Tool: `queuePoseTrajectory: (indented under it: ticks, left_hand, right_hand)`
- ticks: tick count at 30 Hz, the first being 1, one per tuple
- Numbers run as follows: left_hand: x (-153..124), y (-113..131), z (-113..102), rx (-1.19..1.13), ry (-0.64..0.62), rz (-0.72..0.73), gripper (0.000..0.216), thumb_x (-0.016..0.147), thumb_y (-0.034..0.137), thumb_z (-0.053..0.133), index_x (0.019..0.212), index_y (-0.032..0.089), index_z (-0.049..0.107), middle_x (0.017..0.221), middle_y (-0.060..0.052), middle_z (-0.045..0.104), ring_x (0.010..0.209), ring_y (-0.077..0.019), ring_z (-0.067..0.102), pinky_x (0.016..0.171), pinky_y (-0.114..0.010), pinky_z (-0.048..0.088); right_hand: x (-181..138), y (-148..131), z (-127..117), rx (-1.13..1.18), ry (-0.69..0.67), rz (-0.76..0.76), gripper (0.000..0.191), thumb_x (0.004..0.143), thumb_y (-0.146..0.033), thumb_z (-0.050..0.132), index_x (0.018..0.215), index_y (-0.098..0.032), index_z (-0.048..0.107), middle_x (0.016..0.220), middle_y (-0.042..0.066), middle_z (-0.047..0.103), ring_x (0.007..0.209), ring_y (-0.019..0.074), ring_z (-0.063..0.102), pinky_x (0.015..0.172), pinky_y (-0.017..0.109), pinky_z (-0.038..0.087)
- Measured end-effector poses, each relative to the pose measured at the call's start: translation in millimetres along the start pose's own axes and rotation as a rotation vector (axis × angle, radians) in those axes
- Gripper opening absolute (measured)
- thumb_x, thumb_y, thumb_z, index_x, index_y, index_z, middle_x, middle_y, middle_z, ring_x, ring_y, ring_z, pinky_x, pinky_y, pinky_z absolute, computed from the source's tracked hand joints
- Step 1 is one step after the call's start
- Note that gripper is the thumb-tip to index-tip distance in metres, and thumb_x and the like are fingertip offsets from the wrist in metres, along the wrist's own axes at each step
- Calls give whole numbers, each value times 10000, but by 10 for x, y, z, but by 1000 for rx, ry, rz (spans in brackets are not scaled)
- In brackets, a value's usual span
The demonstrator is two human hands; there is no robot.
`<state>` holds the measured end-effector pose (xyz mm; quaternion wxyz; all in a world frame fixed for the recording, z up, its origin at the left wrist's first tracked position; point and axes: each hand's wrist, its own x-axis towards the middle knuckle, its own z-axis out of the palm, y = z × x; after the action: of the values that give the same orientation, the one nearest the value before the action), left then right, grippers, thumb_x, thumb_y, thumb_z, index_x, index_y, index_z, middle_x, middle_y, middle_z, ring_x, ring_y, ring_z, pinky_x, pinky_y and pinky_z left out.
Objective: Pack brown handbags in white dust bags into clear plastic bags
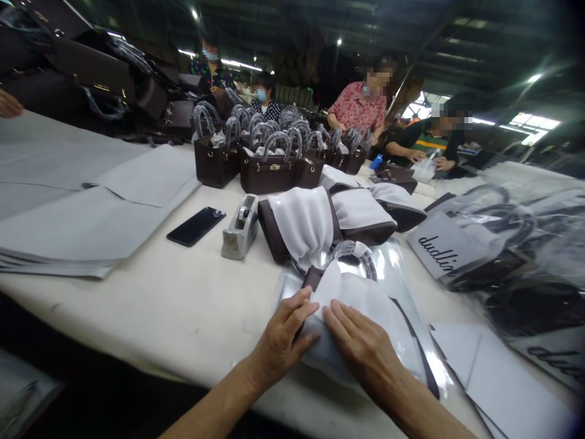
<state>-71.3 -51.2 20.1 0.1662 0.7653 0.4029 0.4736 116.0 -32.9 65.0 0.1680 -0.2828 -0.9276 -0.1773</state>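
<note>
A dark brown handbag (pixel 313 278) lies on the table in front of me, mostly covered by a white wrapping sheet (pixel 361 296). Its handle (pixel 364 259), in clear plastic film, points away from me. My left hand (pixel 290 326) is at the bag's left end, fingers bent over the sheet's edge and thumb lower down. Flat on top of the sheet, my right hand (pixel 359 335) has its fingers stretched out, close to the left fingertips. Beneath the bag is a shiny clear plastic bag (pixel 393 268).
A tape dispenser (pixel 240 228) and a black phone (pixel 196 226) lie left of the bag. Wrapped handbags (pixel 301 219) lie just beyond, with several standing handbags (pixel 269 174) behind. Grey sheets (pixel 91 219) are stacked left, plastic-bagged handbags (pixel 457 244) right. Co-workers (pixel 361 103) work opposite.
</note>
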Motion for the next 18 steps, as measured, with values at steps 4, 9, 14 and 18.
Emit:
queuePoseTrajectory:
  ticks: [4,9,14,18]
  left_hand:
    - [54,-48,-64,-45,-107,117,245,847,219,499,1075,145,546,1099,-92,593,1069,-178,488,960,-338,409]
    - [83,-129,-23,-65,46,201,239,835,302,496,937,103,581,911,-96,629,940,-177,535,878,-312,456]
    - [33,-338,215,6,263,352,202,875,289,465,882,123,579,806,-56,655,841,-128,572,841,-227,466]
    - [-162,-542,546,-96,258,155,217,884,365,454,941,221,606,837,2,677,850,-114,590,752,-159,482]
  right_hand:
    - [27,26,-56,97,-4,-4,349,826,-66,341,1059,-83,601,1036,161,647,940,262,622,752,374,547]
    - [714,214,-198,735,-332,353,238,853,-279,452,987,-208,635,859,52,682,769,174,647,644,245,535]
    - [1902,101,355,1579,-358,956,148,839,-227,515,877,-121,610,818,43,629,557,74,564,388,144,362]
    - [2573,-24,1005,1682,-315,1258,107,858,-127,472,816,-92,564,707,15,588,419,14,441,323,123,253]
